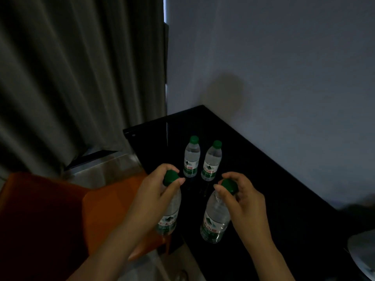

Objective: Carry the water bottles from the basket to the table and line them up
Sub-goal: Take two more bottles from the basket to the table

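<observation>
Two clear water bottles with green caps stand upright side by side on the black table (pixel 284 179), one on the left (pixel 191 159) and one on the right (pixel 211 163). My left hand (pixel 156 195) grips a third bottle (pixel 169 218) by its neck just under the green cap, over the table's left edge. My right hand (pixel 241 197) holds a fourth bottle (pixel 215 222) the same way, above the table nearer to me. Both held bottles hang upright. The basket is not in view.
An orange chair (pixel 60 216) sits to the left of the table, with a grey curtain (pixel 71 78) behind it. A white wall (pixel 284 67) borders the table's far side. A pale rounded object (pixel 363 254) lies at the table's right corner.
</observation>
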The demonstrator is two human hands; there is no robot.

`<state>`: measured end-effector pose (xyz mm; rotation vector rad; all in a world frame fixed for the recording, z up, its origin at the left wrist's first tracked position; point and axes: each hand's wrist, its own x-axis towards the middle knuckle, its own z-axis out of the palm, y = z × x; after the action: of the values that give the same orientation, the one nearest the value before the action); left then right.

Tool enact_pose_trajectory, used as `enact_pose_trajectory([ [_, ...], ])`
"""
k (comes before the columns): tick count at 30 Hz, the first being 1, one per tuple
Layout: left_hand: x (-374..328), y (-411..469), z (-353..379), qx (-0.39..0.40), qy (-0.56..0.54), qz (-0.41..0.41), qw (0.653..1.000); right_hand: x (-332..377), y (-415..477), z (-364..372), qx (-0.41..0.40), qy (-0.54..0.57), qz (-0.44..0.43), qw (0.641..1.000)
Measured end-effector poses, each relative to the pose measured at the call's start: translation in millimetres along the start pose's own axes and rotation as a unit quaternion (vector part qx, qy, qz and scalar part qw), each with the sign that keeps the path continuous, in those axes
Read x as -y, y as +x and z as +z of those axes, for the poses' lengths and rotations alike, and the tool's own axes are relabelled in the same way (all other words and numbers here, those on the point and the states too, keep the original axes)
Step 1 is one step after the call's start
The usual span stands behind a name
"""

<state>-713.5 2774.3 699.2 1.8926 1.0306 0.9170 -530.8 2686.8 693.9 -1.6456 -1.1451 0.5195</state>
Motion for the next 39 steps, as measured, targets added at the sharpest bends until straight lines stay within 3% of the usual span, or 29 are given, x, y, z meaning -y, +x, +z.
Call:
enact_pose_trajectory([
  [15,81,113,35,0.036,0.02,-0.038,0.998,-63,83,24,0.012,-0.019,0.073,0.997],
  [23,120,149,36,0.057,0.011,-0.03,0.998,-80,101,41,-0.039,-0.043,0.097,0.994],
  [32,156,184,36,0.066,0.004,-0.025,0.997,-95,122,60,-0.078,-0.083,0.051,0.992],
  [39,172,196,37,0.089,0.016,-0.007,0.996,-108,129,68,-0.083,-0.091,0.072,0.99],
])
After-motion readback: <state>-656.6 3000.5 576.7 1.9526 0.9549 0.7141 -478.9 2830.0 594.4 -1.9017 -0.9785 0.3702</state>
